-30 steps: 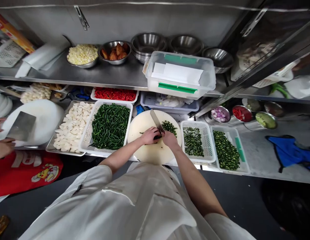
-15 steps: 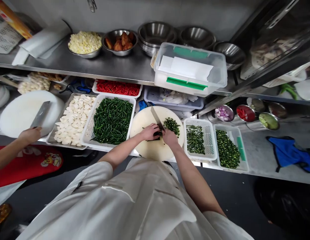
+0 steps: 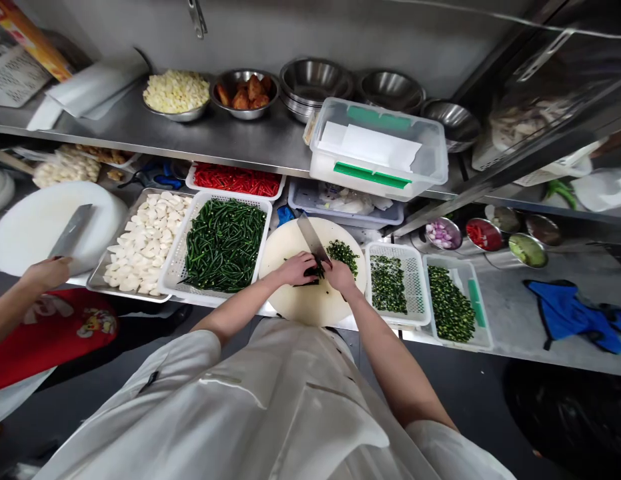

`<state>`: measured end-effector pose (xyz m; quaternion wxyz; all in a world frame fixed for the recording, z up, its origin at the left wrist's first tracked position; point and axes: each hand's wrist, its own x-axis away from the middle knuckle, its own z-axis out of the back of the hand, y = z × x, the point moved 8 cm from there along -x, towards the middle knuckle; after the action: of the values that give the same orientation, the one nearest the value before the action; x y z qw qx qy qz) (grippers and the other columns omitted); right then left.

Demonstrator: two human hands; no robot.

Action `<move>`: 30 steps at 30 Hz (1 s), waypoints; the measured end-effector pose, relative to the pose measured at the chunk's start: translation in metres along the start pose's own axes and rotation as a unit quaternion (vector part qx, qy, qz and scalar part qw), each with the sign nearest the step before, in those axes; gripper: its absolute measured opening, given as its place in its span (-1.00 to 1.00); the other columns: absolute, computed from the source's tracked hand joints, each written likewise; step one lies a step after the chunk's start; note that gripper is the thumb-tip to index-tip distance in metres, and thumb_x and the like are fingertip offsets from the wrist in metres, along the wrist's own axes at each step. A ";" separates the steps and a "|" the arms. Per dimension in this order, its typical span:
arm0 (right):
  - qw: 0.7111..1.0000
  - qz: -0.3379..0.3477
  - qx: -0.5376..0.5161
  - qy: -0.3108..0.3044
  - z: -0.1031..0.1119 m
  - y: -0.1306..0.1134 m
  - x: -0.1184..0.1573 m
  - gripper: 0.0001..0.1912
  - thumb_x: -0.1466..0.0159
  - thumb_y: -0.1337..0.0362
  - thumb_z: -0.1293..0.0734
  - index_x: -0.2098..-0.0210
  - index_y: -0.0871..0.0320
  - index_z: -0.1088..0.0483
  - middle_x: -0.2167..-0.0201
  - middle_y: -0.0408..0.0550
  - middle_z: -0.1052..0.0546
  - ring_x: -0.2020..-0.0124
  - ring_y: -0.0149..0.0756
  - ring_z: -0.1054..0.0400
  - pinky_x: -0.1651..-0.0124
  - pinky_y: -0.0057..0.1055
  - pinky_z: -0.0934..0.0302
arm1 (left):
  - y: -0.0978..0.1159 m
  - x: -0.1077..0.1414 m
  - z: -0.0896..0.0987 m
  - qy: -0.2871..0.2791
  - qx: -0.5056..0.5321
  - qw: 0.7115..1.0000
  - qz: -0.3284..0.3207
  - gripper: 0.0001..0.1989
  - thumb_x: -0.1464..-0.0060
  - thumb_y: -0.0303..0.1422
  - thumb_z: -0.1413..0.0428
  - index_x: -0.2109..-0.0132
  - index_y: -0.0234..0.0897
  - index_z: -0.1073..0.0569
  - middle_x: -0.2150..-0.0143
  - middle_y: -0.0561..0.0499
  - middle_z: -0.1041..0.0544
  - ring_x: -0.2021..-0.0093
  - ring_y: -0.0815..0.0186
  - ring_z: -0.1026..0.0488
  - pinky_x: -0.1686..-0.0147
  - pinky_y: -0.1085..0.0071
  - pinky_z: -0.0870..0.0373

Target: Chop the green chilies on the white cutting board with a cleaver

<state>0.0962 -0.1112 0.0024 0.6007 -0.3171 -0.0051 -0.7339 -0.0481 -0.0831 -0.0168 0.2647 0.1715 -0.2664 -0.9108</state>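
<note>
At the centre of the frame, the left hand (image 3: 299,269) is pinning a few dark green chillies (image 3: 314,273) to a round board (image 3: 280,250), its fingers curling over them. The right hand (image 3: 340,277) is gripping a knife (image 3: 313,240), its blade pointing toward the upper left, just beside a chopped pile (image 3: 343,256). Cutting seems to be the step in hand; the next stroke is probably calling for tucked left fingertips and a steady bunch. Left of centre, more whole chillies (image 3: 223,247) are filling a white basket (image 3: 174,275).
</note>
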 end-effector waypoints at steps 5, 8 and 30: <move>0.987 0.014 -0.124 0.101 0.006 0.030 0.023 -0.38 -0.58 -0.08 -0.02 -0.02 0.21 -0.55 0.17 0.11 -0.68 0.14 -0.12 -0.54 0.08 -0.38 -0.32 | 0.001 -0.003 0.008 0.025 0.007 0.999 0.035 -0.78 -0.35 -0.17 -0.17 -0.02 -0.16 -0.56 0.04 -0.10 -0.54 -0.07 0.10 -0.44 -0.15 0.14 -0.41; 0.981 -0.020 -0.155 0.116 0.002 0.054 0.038 -0.21 -0.55 -0.20 0.08 -0.03 0.26 -0.54 0.26 0.16 -0.67 0.23 -0.08 -0.52 0.17 -0.35 -0.32 | -0.002 -0.012 0.012 0.051 -0.008 0.996 0.074 -0.83 -0.35 -0.28 -0.15 0.00 -0.16 -0.58 0.04 -0.10 -0.55 -0.07 0.11 -0.44 -0.19 0.14 -0.40; 0.999 0.022 0.006 -0.024 -0.003 0.080 0.062 -0.59 -0.60 0.08 -0.09 0.04 0.09 -0.52 0.06 0.07 -0.69 0.04 -0.14 -0.56 0.10 -0.40 -0.20 | 0.026 0.019 -0.017 0.133 -0.142 0.951 0.241 -0.70 -0.26 -0.18 -0.22 -0.06 -0.18 -0.46 -0.15 -0.20 -0.42 -0.17 -0.05 -0.37 -0.24 -0.05 -0.35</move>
<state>0.1605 -0.1887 -0.0006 0.6181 -0.3308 -0.0172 -0.7129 -0.0460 -0.1194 -0.0189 0.5315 0.1827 -0.1300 -0.8169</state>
